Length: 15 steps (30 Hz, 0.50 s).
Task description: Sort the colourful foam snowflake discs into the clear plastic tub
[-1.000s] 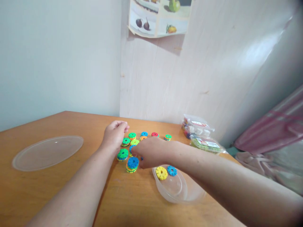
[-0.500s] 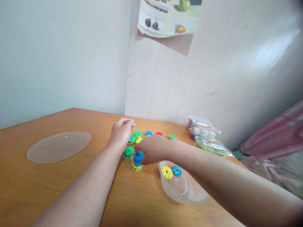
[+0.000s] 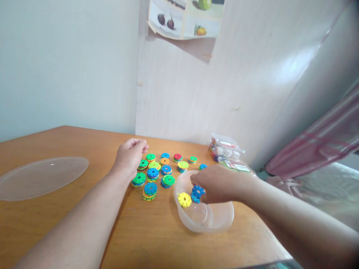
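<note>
My right hand (image 3: 217, 184) is over the clear plastic tub (image 3: 193, 224), its fingers closed on a blue notched disc (image 3: 198, 191). Just beneath that disc another blue edge shows. A yellow notched disc (image 3: 184, 200) lies in the tub to the left. My left hand (image 3: 130, 155) rests by the left side of the stacks, its fingers curled with nothing visible in them. Several short stacks of coloured discs stand between the hands, among them a blue-topped stack (image 3: 150, 190) in front and a green-topped stack (image 3: 138, 179) near my left wrist.
A clear round lid (image 3: 45, 177) lies flat on the wooden table (image 3: 146, 239) at left. Clear packs (image 3: 227, 149) are piled at the back right, by the wall. A pink curtain (image 3: 314, 144) hangs to the right. A fruit picture (image 3: 185, 22) is on the wall.
My right hand has moved right, from the front blue-topped stack to the tub. The left hand keeps its place beside the stacks. The view has shifted rightward.
</note>
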Available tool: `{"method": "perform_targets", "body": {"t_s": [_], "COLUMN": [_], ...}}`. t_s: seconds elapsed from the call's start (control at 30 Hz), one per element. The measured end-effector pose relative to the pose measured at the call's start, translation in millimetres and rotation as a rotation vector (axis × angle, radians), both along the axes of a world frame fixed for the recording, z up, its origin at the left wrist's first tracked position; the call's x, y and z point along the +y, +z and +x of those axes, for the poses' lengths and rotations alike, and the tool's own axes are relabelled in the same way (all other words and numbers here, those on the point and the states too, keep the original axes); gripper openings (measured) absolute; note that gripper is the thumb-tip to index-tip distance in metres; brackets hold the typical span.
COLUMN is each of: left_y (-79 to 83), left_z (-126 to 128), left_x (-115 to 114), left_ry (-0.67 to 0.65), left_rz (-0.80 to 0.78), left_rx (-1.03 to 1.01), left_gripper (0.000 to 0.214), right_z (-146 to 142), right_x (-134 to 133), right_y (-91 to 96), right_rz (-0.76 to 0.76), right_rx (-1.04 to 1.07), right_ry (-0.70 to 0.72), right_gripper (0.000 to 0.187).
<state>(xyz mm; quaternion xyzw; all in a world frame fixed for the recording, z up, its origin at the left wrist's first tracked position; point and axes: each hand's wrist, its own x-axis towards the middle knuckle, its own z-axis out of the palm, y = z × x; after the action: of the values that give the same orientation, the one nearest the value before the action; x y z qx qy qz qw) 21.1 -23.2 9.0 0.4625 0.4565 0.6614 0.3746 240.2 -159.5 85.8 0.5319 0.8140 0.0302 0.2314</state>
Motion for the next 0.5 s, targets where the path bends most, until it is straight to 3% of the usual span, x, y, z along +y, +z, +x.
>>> {"method": "perform_targets", "body": {"t_s": [0.13, 0.23, 0.33, 0.5], "left_y": [-1.1, -1.5, -1.1, -1.3], "left_z": [0, 0, 0, 0], "left_x": [1, 1, 0, -1], "left_ry": [-0.007, -0.007, 0.004, 0.017], "left_rz": [-0.003, -0.007, -0.011, -0.01], "left_rx": [-0.002, 0.005, 0.013, 0.028], "left_gripper": [0.017, 0.016, 0.015, 0.014], "right_z": [3, 5, 8, 3], "right_x": [6, 10, 7, 4], "right_y": [-25.7, -33.3, -26.9, 0.7], "right_rz": [-0.052, -0.03, -0.001, 0.124], "right_rx": [-0.067, -0.082, -0.056, 0.091], "right_ry": [-0.004, -0.011, -0.023, -0.018], "right_gripper": [0.02, 0.02, 0.018, 0.026]}}
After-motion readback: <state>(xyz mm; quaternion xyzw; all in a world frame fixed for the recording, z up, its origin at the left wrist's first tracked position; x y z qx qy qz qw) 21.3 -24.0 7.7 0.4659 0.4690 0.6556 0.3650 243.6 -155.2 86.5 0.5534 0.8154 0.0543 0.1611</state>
